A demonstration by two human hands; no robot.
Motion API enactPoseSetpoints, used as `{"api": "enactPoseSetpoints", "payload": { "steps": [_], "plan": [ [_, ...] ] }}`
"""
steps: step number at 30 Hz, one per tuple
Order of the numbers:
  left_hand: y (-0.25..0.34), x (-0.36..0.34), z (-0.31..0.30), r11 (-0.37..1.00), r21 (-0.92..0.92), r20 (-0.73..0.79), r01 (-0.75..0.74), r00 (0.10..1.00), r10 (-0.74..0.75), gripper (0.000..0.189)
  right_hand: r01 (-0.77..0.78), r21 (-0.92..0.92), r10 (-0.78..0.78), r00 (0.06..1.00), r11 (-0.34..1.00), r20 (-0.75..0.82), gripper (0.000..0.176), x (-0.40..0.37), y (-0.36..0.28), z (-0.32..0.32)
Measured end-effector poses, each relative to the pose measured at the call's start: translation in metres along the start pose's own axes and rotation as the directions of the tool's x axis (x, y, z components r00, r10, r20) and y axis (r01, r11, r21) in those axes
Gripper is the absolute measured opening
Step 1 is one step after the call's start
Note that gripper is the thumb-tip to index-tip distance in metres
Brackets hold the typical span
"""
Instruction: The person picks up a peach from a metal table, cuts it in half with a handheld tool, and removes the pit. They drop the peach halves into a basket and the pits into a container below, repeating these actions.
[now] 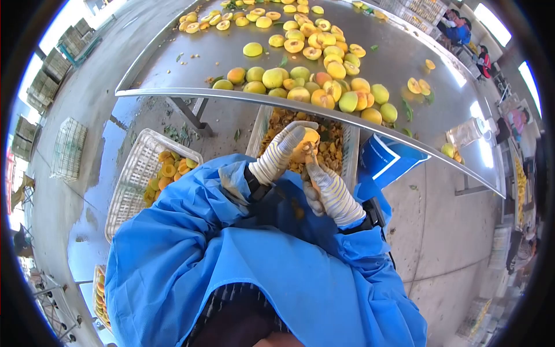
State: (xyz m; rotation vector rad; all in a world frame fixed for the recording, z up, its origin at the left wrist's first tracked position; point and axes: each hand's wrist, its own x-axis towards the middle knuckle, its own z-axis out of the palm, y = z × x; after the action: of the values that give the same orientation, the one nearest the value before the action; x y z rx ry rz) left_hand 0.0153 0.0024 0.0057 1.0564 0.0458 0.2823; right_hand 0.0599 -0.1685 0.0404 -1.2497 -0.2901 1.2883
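My left hand point(280, 151), in a striped glove, is closed round a cut yellow fruit half point(308, 140), held up over a crate of brown scraps point(331, 139). Close against it on the right, my right hand point(325, 188), also gloved, has its fingers wrapped round a small tool whose tip meets the fruit; most of the tool is hidden by the fingers. Just beyond my hands, whole and halved fruits point(273, 78) lie on the metal table point(214, 58).
A white crate of fruit halves point(130, 173) stands at the left. Right of the scrap crate is a blue bucket point(384, 159). A clear plastic container point(465, 132) lies near the table's right edge. People point(457, 32) are at the far right.
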Motion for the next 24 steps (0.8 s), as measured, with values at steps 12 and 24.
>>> {"api": "enactPoseSetpoints", "payload": {
  "steps": [12, 24],
  "plan": [
    [0.002, 0.003, 0.002, 0.997, 0.036, -0.003, 0.062, 0.998, -0.062, 0.062, -0.006, -0.136, 0.005, 1.0, 0.991, -0.007, 0.049, 0.002, 0.001, -0.009],
    [-0.013, 0.006, 0.004, 0.997, 0.075, -0.072, 0.024, 0.997, -0.018, 0.068, -0.049, 0.139, 0.049, 0.999, 0.989, -0.001, 0.047, 0.006, 0.001, -0.018]
  ]
}}
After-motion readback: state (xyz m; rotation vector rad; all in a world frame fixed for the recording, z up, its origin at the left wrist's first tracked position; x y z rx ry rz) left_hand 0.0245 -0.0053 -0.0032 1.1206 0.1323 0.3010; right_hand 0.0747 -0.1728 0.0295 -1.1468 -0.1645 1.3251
